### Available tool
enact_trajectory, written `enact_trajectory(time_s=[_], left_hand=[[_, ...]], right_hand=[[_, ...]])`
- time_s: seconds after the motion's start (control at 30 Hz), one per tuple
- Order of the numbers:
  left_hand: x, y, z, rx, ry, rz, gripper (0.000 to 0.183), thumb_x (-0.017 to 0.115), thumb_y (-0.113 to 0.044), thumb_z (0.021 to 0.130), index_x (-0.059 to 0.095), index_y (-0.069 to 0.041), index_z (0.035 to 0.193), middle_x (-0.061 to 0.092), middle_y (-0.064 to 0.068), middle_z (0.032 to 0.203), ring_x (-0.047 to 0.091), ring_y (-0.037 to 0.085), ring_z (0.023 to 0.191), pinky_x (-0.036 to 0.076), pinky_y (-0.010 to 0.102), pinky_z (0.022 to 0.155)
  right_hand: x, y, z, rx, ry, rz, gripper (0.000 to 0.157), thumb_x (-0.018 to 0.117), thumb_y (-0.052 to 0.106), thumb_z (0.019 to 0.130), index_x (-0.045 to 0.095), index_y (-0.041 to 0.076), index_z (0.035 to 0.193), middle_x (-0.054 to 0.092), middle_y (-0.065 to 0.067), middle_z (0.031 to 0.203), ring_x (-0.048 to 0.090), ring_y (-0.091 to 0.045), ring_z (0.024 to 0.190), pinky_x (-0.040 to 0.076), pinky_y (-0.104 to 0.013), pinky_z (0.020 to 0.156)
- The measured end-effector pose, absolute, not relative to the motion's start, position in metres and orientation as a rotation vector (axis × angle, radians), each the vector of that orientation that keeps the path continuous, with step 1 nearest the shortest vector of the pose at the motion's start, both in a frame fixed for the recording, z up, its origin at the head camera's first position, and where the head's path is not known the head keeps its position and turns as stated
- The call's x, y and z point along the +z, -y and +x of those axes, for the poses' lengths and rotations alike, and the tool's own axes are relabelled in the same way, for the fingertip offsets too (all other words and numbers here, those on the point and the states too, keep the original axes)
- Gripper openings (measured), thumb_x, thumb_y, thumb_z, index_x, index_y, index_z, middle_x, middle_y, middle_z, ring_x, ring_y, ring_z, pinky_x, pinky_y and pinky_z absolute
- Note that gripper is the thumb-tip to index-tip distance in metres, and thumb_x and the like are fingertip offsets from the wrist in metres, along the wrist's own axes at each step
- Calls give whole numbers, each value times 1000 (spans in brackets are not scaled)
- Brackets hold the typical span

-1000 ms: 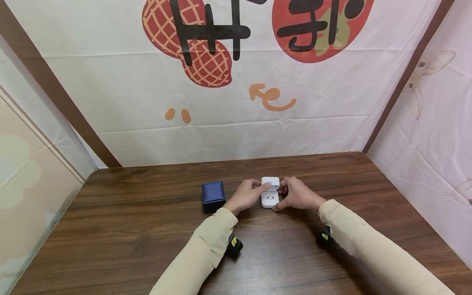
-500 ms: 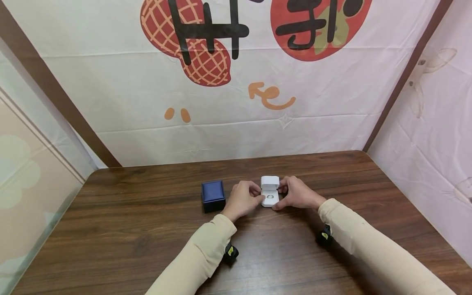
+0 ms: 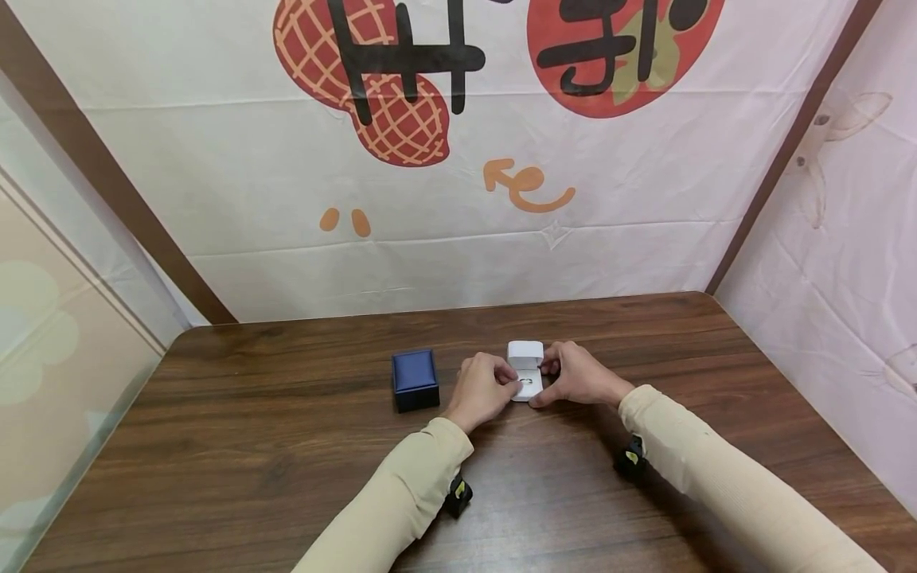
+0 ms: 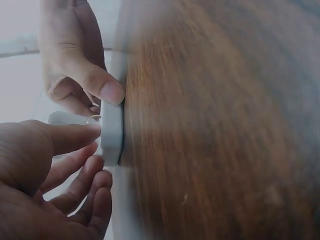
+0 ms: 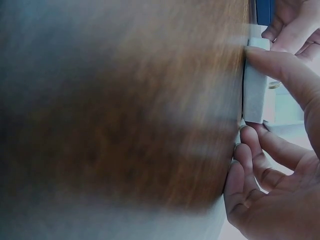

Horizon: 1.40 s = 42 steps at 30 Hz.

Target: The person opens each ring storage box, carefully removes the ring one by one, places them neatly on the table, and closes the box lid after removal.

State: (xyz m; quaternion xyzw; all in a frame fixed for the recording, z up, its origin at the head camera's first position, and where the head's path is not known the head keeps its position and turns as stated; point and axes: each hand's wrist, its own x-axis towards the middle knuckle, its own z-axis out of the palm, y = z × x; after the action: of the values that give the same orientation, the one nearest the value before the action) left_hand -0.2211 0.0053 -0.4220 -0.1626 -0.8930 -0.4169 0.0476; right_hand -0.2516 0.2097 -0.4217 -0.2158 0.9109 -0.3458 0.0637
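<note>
On the table [image 3: 251, 446], hands [image 3: 481, 390] [image 3: 582, 377] flank an open white ring box [image 3: 525, 352]: right gripping it, left's hold unclear

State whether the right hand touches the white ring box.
Touching: the left wrist view shows the right hand with its thumb against the white ring box.

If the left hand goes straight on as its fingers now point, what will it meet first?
Probably the gold-coloured ring in the open white ring box; the left hand is very close, but whether it touches the ring is unclear.
</note>
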Motion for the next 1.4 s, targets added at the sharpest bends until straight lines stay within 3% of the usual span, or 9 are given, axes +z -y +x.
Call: enact_trajectory(time_s=[1.4], left_hand=[[-428, -11, -225, -1364, 2623, -561, 11, 82, -2, 84, 73, -5, 78, 63, -2, 69, 53, 7, 66, 46, 24, 63]], right_hand=[[-420, -210, -251, -1065, -2720, -653, 37, 96, 18, 63, 69, 5, 85, 60, -2, 83, 54, -15, 76, 46, -29, 69]])
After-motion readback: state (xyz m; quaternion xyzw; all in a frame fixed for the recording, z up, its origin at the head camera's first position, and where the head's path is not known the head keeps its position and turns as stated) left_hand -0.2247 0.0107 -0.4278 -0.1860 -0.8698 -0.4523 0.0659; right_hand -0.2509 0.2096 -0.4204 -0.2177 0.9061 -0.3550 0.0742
